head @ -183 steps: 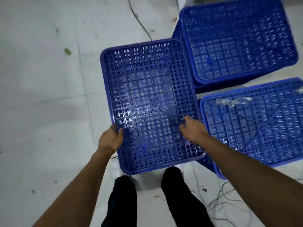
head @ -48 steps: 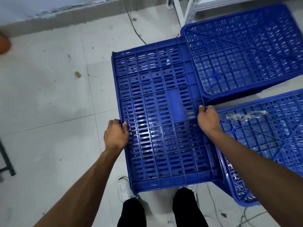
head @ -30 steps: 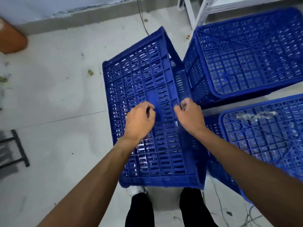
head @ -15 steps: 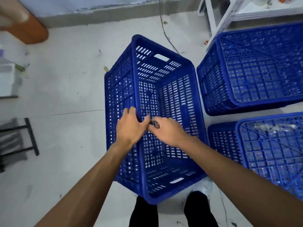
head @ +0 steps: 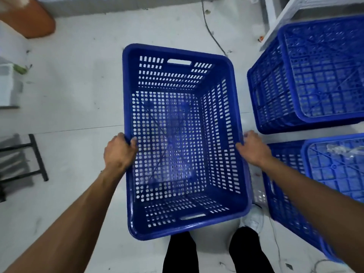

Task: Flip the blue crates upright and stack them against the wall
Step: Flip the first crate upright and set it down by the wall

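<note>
Our hands have shifted from the crate's side wall to its long rims — left hand [head: 119, 152] clasping one, right hand [head: 254, 148] gripping the other — and the blue crate [head: 183, 138] now sits mouth-up on the floor [head: 78, 79]. We judge it light, stiff, its perforated walls easy to grip; two overturned crates [head: 319, 75] wait right.

Storeroom: blue crates [head: 323, 75] on bare tiled floor [head: 78, 75].

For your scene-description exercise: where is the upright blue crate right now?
In the head view the upright crate sits centre frame, held between the left hand and right hand, left of two upside-down crates.
</note>
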A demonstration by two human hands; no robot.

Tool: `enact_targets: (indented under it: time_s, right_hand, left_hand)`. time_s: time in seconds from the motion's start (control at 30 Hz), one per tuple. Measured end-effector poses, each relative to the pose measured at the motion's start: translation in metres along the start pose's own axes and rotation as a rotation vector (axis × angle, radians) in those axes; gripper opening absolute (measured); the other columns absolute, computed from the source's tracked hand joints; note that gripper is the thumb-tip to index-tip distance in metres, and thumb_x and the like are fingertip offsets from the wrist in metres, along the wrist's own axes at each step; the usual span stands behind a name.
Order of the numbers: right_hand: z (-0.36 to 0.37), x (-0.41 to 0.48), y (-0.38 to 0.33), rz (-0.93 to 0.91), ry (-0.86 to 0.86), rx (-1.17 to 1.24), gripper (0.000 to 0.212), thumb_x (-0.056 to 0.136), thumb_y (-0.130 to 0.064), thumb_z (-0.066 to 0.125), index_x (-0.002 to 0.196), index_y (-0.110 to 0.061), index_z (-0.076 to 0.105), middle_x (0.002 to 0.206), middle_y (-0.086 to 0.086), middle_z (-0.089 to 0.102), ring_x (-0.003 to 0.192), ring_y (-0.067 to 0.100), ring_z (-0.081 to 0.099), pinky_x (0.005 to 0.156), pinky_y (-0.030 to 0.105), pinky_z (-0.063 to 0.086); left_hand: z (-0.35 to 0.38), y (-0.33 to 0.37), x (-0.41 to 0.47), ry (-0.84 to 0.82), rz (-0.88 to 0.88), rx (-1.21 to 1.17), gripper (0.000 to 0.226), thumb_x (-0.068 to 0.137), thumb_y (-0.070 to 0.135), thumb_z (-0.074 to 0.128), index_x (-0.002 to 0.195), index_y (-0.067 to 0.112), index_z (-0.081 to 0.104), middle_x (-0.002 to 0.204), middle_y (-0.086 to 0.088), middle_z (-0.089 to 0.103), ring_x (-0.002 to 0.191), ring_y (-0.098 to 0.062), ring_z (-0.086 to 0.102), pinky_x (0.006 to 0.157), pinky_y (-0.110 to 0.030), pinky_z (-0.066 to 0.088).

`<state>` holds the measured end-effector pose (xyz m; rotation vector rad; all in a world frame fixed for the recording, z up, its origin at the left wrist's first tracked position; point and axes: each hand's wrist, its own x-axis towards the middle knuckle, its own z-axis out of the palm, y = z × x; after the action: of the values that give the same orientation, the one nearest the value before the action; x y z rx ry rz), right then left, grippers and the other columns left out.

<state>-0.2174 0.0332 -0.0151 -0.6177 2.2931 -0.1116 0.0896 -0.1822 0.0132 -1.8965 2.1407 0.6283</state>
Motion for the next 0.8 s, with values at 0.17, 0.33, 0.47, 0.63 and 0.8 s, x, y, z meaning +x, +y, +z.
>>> enact_targets:
  time_s: [0.17, 0.33, 0.47, 0.63, 0.8]
  right_hand:
    - [0.000, 0.022, 0.000, 0.039, -0.140, 0.197, 0.062, 0.093, -0.030, 0.059, 0.146, -0.014, 0.032, 0.139, 0.006, 0.048, 0.117, 0.027, 0.054, 0.094, 0.036, 0.044]
    - [-0.004, 0.039, -0.006, 0.100, -0.106, 0.380, 0.050, 0.090, -0.027, 0.058, 0.137, -0.018, 0.043, 0.118, -0.002, 0.059, 0.098, 0.019, 0.062, 0.090, 0.037, 0.051]
    - [-0.006, 0.052, -0.004, 0.110, -0.095, 0.350, 0.048, 0.093, -0.022, 0.055, 0.138, -0.016, 0.042, 0.112, 0.002, 0.060, 0.096, 0.022, 0.062, 0.085, 0.037, 0.052]
    - [-0.005, 0.074, 0.002, 0.084, -0.002, 0.309, 0.038, 0.098, -0.023, 0.052, 0.134, -0.011, 0.047, 0.109, 0.004, 0.057, 0.091, 0.020, 0.056, 0.081, 0.032, 0.047]
    - [-0.001, 0.087, 0.002, 0.079, 0.044, 0.294, 0.041, 0.100, -0.032, 0.051, 0.135, -0.011, 0.046, 0.108, 0.006, 0.057, 0.091, 0.021, 0.054, 0.084, 0.035, 0.047]
  left_hand:
    - [0.012, -0.020, 0.015, -0.111, -0.044, -0.002, 0.034, 0.096, 0.042, 0.051, 0.101, 0.008, 0.056, 0.106, -0.019, 0.067, 0.091, -0.038, 0.061, 0.082, -0.043, 0.052]
    - [0.030, -0.032, 0.017, -0.184, -0.088, -0.026, 0.036, 0.095, 0.039, 0.055, 0.104, 0.005, 0.061, 0.107, -0.021, 0.067, 0.096, -0.040, 0.061, 0.086, -0.045, 0.053]
    - [0.045, -0.033, 0.017, -0.237, -0.140, -0.068, 0.038, 0.095, 0.039, 0.058, 0.108, 0.004, 0.063, 0.109, -0.020, 0.068, 0.098, -0.040, 0.062, 0.088, -0.044, 0.053]
    - [0.064, -0.026, 0.024, -0.199, -0.163, -0.105, 0.036, 0.096, 0.037, 0.057, 0.107, 0.004, 0.063, 0.109, -0.021, 0.068, 0.100, -0.039, 0.062, 0.086, -0.041, 0.051]
    - [0.071, -0.018, 0.032, -0.201, -0.178, -0.045, 0.034, 0.099, 0.033, 0.053, 0.108, 0.003, 0.064, 0.108, -0.018, 0.067, 0.083, -0.030, 0.054, 0.076, -0.034, 0.045]
